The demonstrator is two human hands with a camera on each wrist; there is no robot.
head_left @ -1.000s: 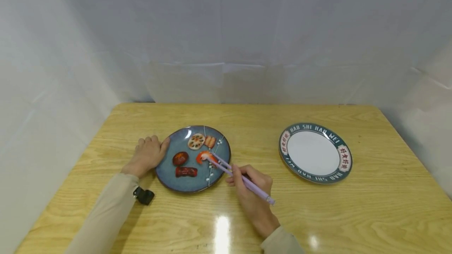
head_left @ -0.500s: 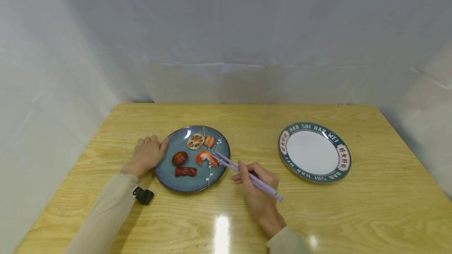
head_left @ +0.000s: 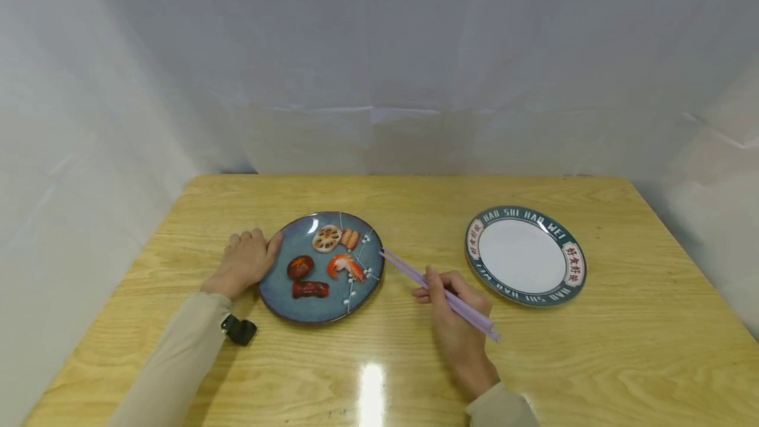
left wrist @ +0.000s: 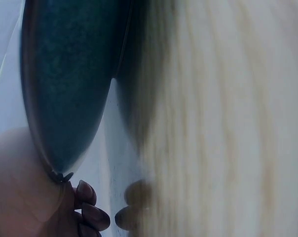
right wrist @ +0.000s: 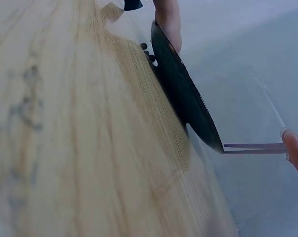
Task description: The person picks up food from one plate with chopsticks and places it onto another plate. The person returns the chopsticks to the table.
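Note:
In the head view, my left hand [head_left: 245, 257] steadies the left rim of a blue-grey plate [head_left: 284, 305], its thumb on the rim and its fingers bent beside it. The left wrist view shows this rim lying between thumb and fingers. On the plate are a shrimp [head_left: 346, 267], a lotus root slice [head_left: 327, 238], a small tan ridged piece [head_left: 350, 238], a brown mushroom cap [head_left: 300, 267] and a dark red glazed piece of meat [head_left: 310, 289]. My right hand [head_left: 459, 318] holds a pair of lilac chopsticks [head_left: 409, 270], nothing between their tips, which are close to the plate's right rim.
To the right lies a white oval plate [head_left: 522, 257] with a dark green lettered rim and no food on it. Both plates rest on a wooden table [head_left: 284, 374]. Pale sheeting [head_left: 403, 71] hangs behind the table and along its sides.
The chopsticks have left the shrimp, and my right hand has drawn them to the right, to the plate's edge. The shrimp stays on the plate. My left hand has kept its place.

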